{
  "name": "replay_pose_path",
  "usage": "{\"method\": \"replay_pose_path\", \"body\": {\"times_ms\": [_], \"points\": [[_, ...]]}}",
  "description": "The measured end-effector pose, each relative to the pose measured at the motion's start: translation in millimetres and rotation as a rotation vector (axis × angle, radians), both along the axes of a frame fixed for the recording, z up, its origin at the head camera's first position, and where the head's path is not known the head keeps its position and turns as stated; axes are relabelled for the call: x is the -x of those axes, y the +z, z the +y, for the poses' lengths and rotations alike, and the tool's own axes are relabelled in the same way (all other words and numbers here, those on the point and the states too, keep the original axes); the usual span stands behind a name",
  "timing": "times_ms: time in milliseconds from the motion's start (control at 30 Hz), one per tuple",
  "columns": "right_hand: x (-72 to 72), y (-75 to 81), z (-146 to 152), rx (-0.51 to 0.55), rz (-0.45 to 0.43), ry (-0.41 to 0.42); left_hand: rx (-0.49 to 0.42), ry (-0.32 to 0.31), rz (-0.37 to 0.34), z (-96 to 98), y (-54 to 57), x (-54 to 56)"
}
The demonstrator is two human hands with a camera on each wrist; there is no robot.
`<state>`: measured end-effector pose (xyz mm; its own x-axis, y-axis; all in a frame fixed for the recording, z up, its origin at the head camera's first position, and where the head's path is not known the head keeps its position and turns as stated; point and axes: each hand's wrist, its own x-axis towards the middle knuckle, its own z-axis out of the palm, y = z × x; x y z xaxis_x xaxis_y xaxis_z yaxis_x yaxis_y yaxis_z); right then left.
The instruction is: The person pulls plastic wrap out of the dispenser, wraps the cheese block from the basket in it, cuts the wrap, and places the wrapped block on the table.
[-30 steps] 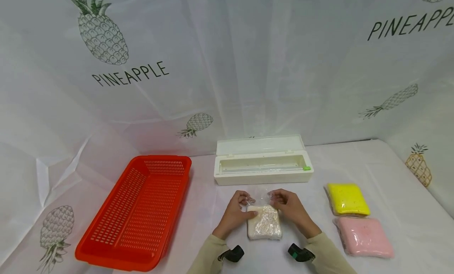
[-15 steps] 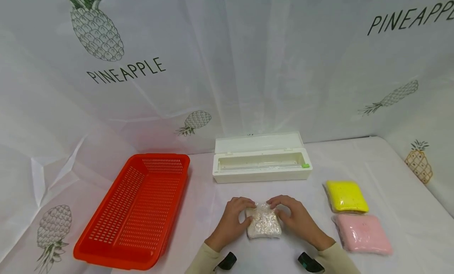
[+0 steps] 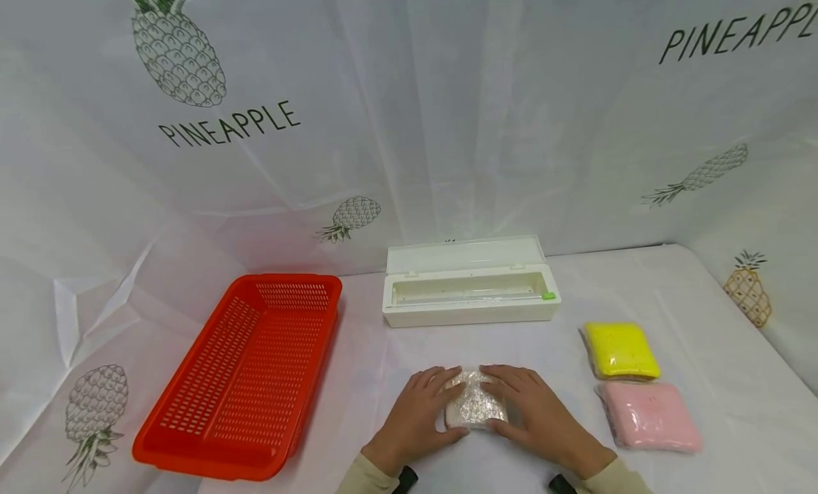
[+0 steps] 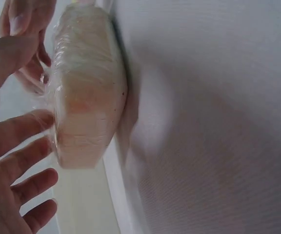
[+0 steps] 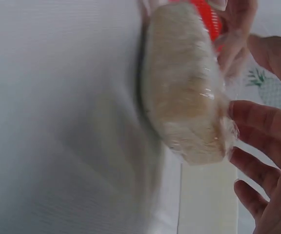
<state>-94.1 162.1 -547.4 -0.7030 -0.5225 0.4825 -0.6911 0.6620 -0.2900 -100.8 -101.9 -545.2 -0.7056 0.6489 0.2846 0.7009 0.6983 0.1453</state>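
A white block wrapped in shiny clear film (image 3: pixel 474 403) lies on the table between the two hands. My left hand (image 3: pixel 418 412) touches the wrapped top along its left side, fingers spread and fairly straight. On the other side my right hand (image 3: pixel 533 414) does the same, its fingertips resting on the film. Both thumbs lie low, by the near corners of the block. In the left wrist view the wrapped block (image 4: pixel 84 92) stands out from the fingers, which only touch its film. The right wrist view shows loose film edges on the wrapped block (image 5: pixel 184 87) near the fingertips.
Behind the hands stands a white cling film dispenser (image 3: pixel 473 313), lid up, with a green slide cutter. At the left lies a red perforated basket (image 3: pixel 313 380). A yellow wrapped pack (image 3: pixel 621 350) and a pink wrapped pack (image 3: pixel 652 416) lie at the right.
The hands held up loose film at the block's far edge; the film now lies down over the block. Both hands have come nearer the body and spread over its top, with thumbs lowered.
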Motion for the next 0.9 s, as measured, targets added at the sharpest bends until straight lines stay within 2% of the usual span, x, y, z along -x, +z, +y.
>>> {"method": "replay_pose_path", "body": {"times_ms": [200,333,467,633,800,900], "points": [[-3.4,-8.3,-2.3,-0.095,0.091,0.029,0.141,0.001,0.083,3.3,-2.0,-4.8],[-3.5,-8.3,-8.0,-0.112,0.125,0.008,0.130,-0.006,0.093,4.5,-2.0,-6.2],[-4.2,-5.4,-13.6,-0.137,0.091,-0.031,0.103,-0.028,0.106,5.3,-1.0,-6.7],[-4.6,1.3,-18.1,-0.189,0.016,-0.038,0.162,-0.033,0.147,8.0,0.7,-6.7],[-4.2,8.1,-22.7,-0.256,-0.088,-0.039,0.238,-0.018,0.102,13.3,4.7,-7.3],[-3.4,11.8,-25.7,-0.286,-0.103,-0.037,0.278,-0.004,0.072,16.4,5.7,-7.8]]}}
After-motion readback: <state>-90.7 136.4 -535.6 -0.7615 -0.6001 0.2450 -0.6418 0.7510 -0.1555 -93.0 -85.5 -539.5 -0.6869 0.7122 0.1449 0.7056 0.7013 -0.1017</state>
